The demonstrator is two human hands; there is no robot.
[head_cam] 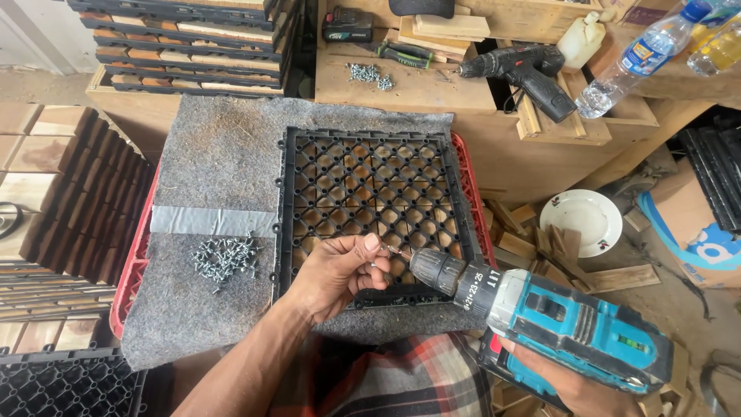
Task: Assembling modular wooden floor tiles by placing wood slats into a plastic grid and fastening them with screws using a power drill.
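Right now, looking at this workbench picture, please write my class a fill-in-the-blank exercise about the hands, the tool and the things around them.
1. The right hand grips a blue cordless ____.
2. The left hand pinches a screw at the tip of the drill, above a black plastic ____ with a lattice pattern.
3. The loose pile of screws lies on the grey ____ mat, left of the grid tile.
4. A white ____ lies on the floor to the right.

Missing words: drill; tile; felt; plate
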